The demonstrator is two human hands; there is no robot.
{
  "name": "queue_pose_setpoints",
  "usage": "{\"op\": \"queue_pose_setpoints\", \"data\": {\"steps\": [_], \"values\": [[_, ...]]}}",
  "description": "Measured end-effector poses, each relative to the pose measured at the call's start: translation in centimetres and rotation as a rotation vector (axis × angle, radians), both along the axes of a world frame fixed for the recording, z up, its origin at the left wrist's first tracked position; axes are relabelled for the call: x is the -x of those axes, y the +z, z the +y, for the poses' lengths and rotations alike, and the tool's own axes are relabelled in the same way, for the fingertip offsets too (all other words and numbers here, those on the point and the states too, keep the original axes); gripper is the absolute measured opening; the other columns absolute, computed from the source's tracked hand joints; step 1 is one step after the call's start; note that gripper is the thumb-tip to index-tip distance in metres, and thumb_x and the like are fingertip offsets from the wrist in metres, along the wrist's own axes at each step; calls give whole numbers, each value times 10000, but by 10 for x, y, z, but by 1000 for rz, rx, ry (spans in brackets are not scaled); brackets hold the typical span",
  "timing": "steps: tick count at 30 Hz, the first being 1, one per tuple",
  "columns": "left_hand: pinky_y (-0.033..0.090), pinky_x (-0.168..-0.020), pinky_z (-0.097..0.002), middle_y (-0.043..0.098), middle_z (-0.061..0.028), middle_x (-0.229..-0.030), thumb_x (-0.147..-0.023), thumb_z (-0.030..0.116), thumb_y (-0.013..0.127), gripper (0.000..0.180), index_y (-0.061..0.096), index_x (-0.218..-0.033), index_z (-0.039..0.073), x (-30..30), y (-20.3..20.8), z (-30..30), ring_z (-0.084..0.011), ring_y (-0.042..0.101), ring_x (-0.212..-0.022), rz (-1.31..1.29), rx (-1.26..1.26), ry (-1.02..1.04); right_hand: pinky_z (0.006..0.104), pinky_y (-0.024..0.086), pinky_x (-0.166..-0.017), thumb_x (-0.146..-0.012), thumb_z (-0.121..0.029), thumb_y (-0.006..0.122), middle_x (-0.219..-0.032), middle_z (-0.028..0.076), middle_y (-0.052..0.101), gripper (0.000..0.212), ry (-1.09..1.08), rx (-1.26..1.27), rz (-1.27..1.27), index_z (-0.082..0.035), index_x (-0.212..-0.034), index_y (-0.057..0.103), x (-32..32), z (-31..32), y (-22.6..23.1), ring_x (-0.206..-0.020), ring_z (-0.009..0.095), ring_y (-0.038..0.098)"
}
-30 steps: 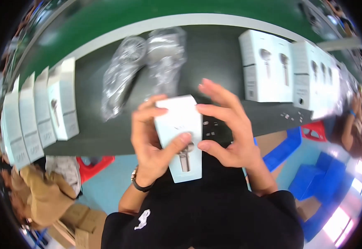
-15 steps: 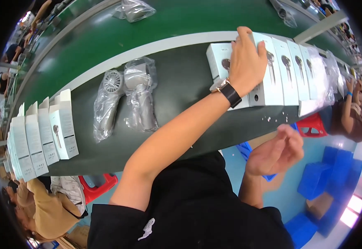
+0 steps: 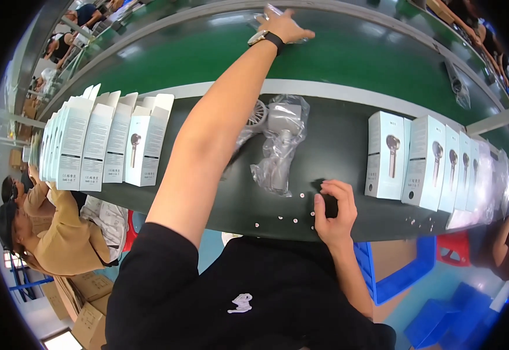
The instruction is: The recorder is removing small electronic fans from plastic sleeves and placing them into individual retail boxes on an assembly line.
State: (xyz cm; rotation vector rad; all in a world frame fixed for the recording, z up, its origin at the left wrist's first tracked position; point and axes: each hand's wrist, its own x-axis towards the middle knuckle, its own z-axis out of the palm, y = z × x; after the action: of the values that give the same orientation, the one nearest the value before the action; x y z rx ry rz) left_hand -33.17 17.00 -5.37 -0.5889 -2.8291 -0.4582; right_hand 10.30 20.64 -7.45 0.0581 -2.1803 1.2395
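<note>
My left hand (image 3: 283,27) reaches far across to the green conveyor, its fingers spread over a clear plastic bag (image 3: 273,10). What the bag holds is mostly hidden under the hand. Close to the near edge of the dark work surface, my right hand (image 3: 336,216) hovers with loosely curled fingers, thumb apart and nothing in it. Two grey handheld fans in clear bags lie between the arms: one fan (image 3: 258,114) shows its round grille and is partly covered by my left forearm; the other bagged fan (image 3: 285,119) lies beside it.
Upright white boxes (image 3: 144,149) with open flaps stand in a row at left. Closed white boxes (image 3: 387,154) printed with a fan stand at right. Tiny white bits (image 3: 281,218) dot the near edge. Another bagged item (image 3: 457,84) lies on the green conveyor (image 3: 359,58). People sit at both sides.
My left hand has left the white boxes at right and moved far forward onto the conveyor's bagged item. My right hand has come left over the table edge. The view has shifted.
</note>
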Motion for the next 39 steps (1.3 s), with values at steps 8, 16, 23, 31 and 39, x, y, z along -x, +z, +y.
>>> {"op": "queue_pose_setpoints", "data": {"steps": [8,16,23,31,39], "values": [[603,-740,-365,607,-224,-1132,-637,211,747,532,635,-1152,136,-33,20,-25,-336,663,-926,-315,-429,-172,281,483,-739,-812,82,608,-1087,148,572,229,-109,91,-111,21,-1030,577,1,11,-7,-805,158,588],[549,-766,-324,541,-111,-1169,-722,-17,699,485,563,-1183,47,-203,70,-108,-246,604,-1059,-155,-924,-426,416,490,-897,-984,-453,442,-1364,184,436,635,322,952,-185,-22,-1428,299,63,-15,64,-1125,332,561],[136,-1077,-694,185,-147,-1585,-820,99,632,629,446,-1420,127,-374,92,-142,-422,181,-1442,-397,-399,-407,401,425,-1005,-1019,-428,386,-1336,112,525,541,179,1541,-442,-54,-1410,374,50,-37,83,-1197,249,526],[476,-937,-423,591,-202,-1236,-774,163,714,523,542,-1253,44,-303,79,-284,-353,575,-1129,216,-127,333,318,400,-999,-764,-52,736,-1288,106,516,691,88,577,-282,-29,-1375,415,23,28,47,-1156,206,518],[442,-972,-436,604,-217,-1213,-691,169,791,524,644,-1164,-3,-263,25,-344,-378,556,-1130,199,36,248,331,427,-999,-756,93,671,-1373,119,462,671,61,115,-309,-42,-1351,392,18,25,30,-1231,251,504]]}}
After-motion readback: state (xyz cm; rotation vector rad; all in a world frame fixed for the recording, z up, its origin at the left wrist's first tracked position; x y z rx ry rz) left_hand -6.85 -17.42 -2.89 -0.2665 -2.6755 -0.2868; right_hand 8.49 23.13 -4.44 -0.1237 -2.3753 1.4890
